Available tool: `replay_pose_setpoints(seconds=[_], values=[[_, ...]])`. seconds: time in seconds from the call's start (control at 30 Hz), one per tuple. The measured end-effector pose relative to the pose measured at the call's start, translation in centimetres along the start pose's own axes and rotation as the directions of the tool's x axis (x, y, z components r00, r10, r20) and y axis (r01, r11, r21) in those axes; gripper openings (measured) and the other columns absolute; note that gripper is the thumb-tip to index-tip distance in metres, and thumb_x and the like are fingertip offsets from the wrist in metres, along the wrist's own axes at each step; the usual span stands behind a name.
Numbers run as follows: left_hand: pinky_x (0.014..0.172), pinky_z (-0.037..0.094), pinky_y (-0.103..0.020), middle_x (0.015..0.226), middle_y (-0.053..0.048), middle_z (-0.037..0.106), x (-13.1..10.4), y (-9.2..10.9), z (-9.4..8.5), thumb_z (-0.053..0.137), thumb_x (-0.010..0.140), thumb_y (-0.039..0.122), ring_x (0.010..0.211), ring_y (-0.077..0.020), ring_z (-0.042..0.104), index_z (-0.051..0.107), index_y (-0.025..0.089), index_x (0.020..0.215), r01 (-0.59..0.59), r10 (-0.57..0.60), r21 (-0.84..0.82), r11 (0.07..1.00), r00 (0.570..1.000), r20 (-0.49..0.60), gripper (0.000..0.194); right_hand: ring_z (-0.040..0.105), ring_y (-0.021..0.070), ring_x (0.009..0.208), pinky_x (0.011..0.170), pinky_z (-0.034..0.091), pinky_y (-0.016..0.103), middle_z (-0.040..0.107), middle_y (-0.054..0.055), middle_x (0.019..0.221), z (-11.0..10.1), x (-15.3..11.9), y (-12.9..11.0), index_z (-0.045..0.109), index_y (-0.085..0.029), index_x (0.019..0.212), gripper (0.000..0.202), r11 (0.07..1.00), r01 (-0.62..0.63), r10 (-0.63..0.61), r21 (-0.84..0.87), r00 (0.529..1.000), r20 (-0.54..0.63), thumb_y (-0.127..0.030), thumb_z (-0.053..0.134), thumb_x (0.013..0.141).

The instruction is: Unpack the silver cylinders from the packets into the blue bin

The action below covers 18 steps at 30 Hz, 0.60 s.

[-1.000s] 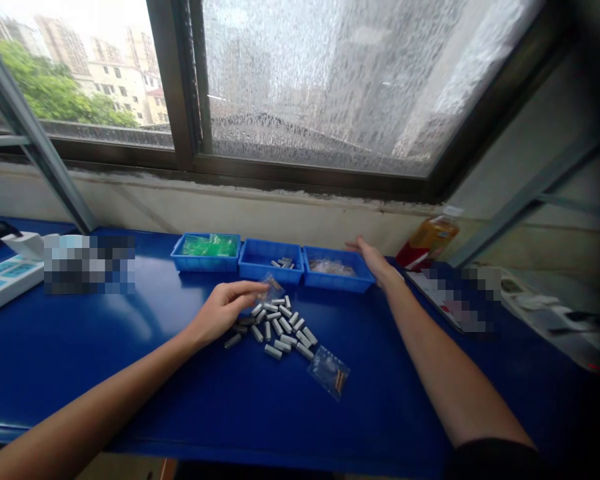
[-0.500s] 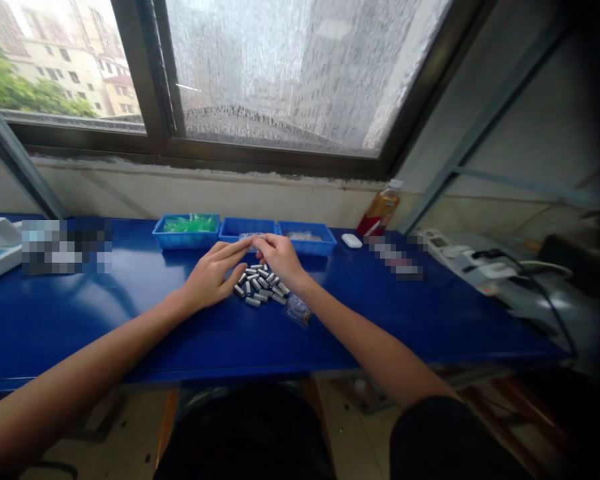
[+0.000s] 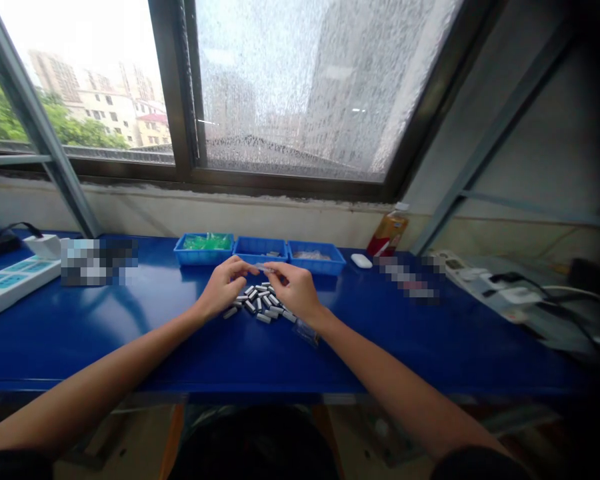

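My left hand (image 3: 223,287) and my right hand (image 3: 296,288) meet above a pile of small silver-and-black cylinders (image 3: 263,300) on the blue table. Between their fingertips is a small clear plastic piece (image 3: 263,267), pinched by my right hand. My left fingers are curled, with the fingertips at the piece's left end; whether they grip it is too small to tell. A clear plastic bag (image 3: 307,333) lies beside the pile, under my right wrist.
Behind the hands stand a blue bin of green pieces (image 3: 205,250), a middle bin (image 3: 261,248) and a bin of clear pieces (image 3: 317,259). Farther right are a white case (image 3: 361,261) and a bottle (image 3: 389,231). Power strips (image 3: 17,283) lie at both sides.
The view has shifted, so the table sits lower and farther right. My left fingers have gone from stretched out to curled. The clear piece now shows between my hands.
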<state>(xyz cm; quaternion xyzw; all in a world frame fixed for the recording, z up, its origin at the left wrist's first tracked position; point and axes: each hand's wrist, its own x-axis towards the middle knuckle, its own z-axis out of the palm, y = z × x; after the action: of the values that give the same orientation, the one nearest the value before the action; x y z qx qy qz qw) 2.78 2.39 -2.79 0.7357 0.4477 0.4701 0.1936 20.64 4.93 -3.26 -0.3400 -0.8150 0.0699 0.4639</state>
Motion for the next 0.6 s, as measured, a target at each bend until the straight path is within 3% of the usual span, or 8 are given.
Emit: replay_pose_setpoints(seconds=[0.13, 0.23, 0.43, 0.53, 0.6], values=[[0.058, 0.039, -0.024, 0.077, -0.003, 0.059, 0.1, -0.3, 0.7, 0.044, 0.080, 0.038, 0.067, -0.0137, 0.053, 0.060, 0.013, 0.082, 0.309, -0.295, -0.346, 0.886, 0.951, 0.094, 0.030, 0.065, 0.0173, 0.083, 0.075, 0.050, 0.028, 0.068, 0.005, 0.103, -0.3, 0.1, 0.2, 0.065, -0.019, 0.107, 0.035, 1.000, 0.021, -0.021, 0.005, 0.993, 0.120, -0.014, 0.047, 0.077], [0.051, 0.035, -0.021, 0.068, 0.002, 0.055, 0.2, -0.9, 1.1, 0.056, 0.074, 0.043, 0.054, -0.0091, 0.048, 0.054, 0.015, 0.081, 0.330, -0.336, -0.432, 0.839, 0.940, 0.066, 0.030, 0.064, 0.0173, 0.087, 0.077, 0.050, 0.028, 0.068, 0.004, 0.104, -0.7, 0.0, -0.3, 0.063, -0.020, 0.110, 0.042, 0.999, 0.013, -0.019, 0.036, 0.986, 0.168, -0.011, 0.045, 0.073], [0.051, 0.038, -0.020, 0.067, 0.003, 0.050, 0.1, -1.3, 1.3, 0.049, 0.082, 0.038, 0.051, -0.0076, 0.046, 0.047, 0.016, 0.080, 0.137, -0.175, -0.347, 0.928, 0.981, -0.079, 0.022, 0.063, 0.0166, 0.085, 0.074, 0.048, 0.027, 0.068, 0.005, 0.101, -0.5, 0.1, -1.3, 0.066, -0.018, 0.103, 0.031, 0.960, -0.180, 0.137, 0.216, 0.970, 0.202, -0.021, 0.050, 0.076], [0.055, 0.040, -0.022, 0.073, 0.000, 0.051, -0.2, -1.3, 1.2, 0.043, 0.087, 0.030, 0.058, -0.0093, 0.048, 0.047, 0.017, 0.082, -0.046, 0.035, -0.066, 0.997, 0.986, -0.162, 0.015, 0.061, 0.0164, 0.081, 0.067, 0.046, 0.027, 0.068, 0.006, 0.089, -0.1, 0.5, -1.0, 0.069, -0.017, 0.083, 0.039, 0.865, -0.360, 0.285, 0.349, 0.926, 0.248, -0.043, 0.040, 0.085], [0.063, 0.042, -0.023, 0.080, -0.002, 0.052, -0.4, -1.3, 1.1, 0.040, 0.088, 0.025, 0.069, -0.0116, 0.051, 0.050, 0.017, 0.085, -0.220, 0.236, 0.150, 0.964, 0.967, -0.098, 0.013, 0.057, 0.0140, 0.066, 0.058, 0.042, 0.025, 0.065, 0.006, 0.072, 0.3, 0.6, -0.6, 0.067, -0.015, 0.070, 0.054, 0.770, -0.484, 0.391, 0.416, 0.873, 0.293, -0.050, 0.029, 0.087]])
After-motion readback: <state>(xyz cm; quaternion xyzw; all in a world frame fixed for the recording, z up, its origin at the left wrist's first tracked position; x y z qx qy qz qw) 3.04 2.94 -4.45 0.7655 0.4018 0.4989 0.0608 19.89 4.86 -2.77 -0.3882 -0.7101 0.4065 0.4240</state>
